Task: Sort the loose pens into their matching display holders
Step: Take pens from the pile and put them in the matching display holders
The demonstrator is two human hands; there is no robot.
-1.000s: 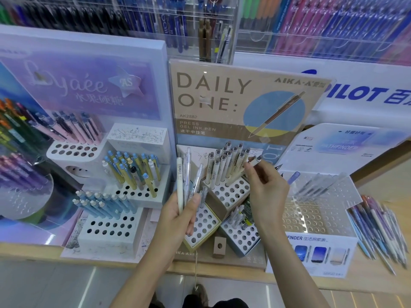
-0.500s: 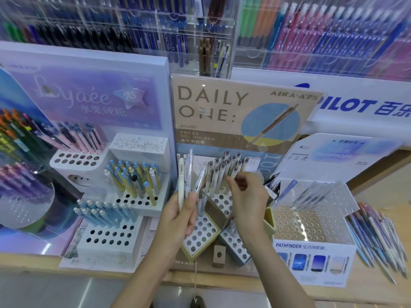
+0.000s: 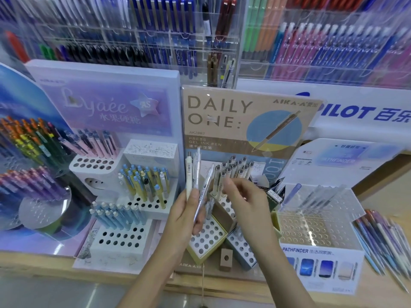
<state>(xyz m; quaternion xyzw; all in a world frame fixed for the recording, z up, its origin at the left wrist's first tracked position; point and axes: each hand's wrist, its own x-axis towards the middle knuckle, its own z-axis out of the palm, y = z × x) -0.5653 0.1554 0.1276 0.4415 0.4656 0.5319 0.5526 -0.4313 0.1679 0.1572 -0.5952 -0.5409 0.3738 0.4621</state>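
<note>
The left hand (image 3: 186, 216) and the right hand (image 3: 249, 205) are bare, slim and long-fingered, with smooth skin as far as the soft focus lets one tell. Below each hand a bare forearm runs uncovered to the bottom edge of view, the left forearm (image 3: 153, 276) and the right forearm (image 3: 287, 276) alike narrow at the wrist and broader lower down. The fingers (image 3: 231, 185) of the right hand are smeared by blur, so nails and knuckles there cannot be made out.
</note>
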